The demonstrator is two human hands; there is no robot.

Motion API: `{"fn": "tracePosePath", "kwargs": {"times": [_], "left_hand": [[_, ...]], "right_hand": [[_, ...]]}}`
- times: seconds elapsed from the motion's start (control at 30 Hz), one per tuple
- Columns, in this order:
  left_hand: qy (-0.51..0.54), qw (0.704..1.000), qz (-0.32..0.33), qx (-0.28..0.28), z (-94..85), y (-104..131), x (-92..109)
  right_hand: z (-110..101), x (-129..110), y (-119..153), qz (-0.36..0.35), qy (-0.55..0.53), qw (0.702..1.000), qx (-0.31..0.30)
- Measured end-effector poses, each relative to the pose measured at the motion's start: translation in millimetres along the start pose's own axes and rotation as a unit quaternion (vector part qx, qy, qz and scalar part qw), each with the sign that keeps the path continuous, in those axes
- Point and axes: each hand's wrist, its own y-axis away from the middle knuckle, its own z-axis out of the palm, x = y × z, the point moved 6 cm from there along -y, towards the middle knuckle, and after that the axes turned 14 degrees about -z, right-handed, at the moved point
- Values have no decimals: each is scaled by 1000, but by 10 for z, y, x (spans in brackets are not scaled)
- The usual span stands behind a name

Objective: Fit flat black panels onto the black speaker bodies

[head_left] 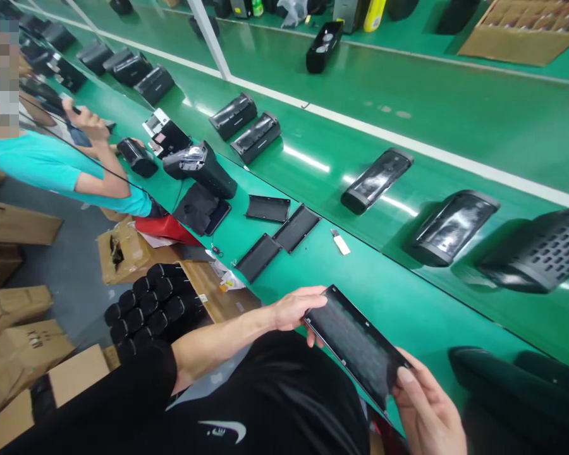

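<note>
A black rectangular panel (358, 344) with small clips along its edges is held between both hands, tilted above the green bench. My left hand (299, 311) grips its upper left end, thumb on top and fingers underneath. At the lower right end, my right hand (424, 401) is closed on the panel with the thumb on its face. Three similar black panels lie on the bench beyond my left hand: one (268, 208) at the back, one (297, 227) to its right and one (258, 256) nearer. A small white-handled tool (340, 242) lies beside them.
Black speaker-like units, one of them large (540, 249), stand along the green line (322, 145). Dark objects (507, 392) sit at the right. A person in a turquoise shirt (66, 167) works at the left. Cartons (128, 253) and a stack of black parts (152, 306) are below.
</note>
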Motion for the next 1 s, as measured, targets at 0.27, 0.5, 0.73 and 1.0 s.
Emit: {"fn": "tracePosePath", "kwargs": {"times": [0.27,0.5,0.73,1.0], "left_hand": [[-10,1000,-14,-20,40,-23,-22],[-12,1000,-25,-5,77,-73,3],[-11,999,-31,0,86,-129,-3],[-5,999,-34,-2,39,-170,-78]], "right_hand": [[-142,111,-63,-9,12,1000,13],[-251,226,-154,4,0,1000,6],[-327,334,-259,11,-11,1000,-3],[-265,276,-275,17,-1,1000,12]]}}
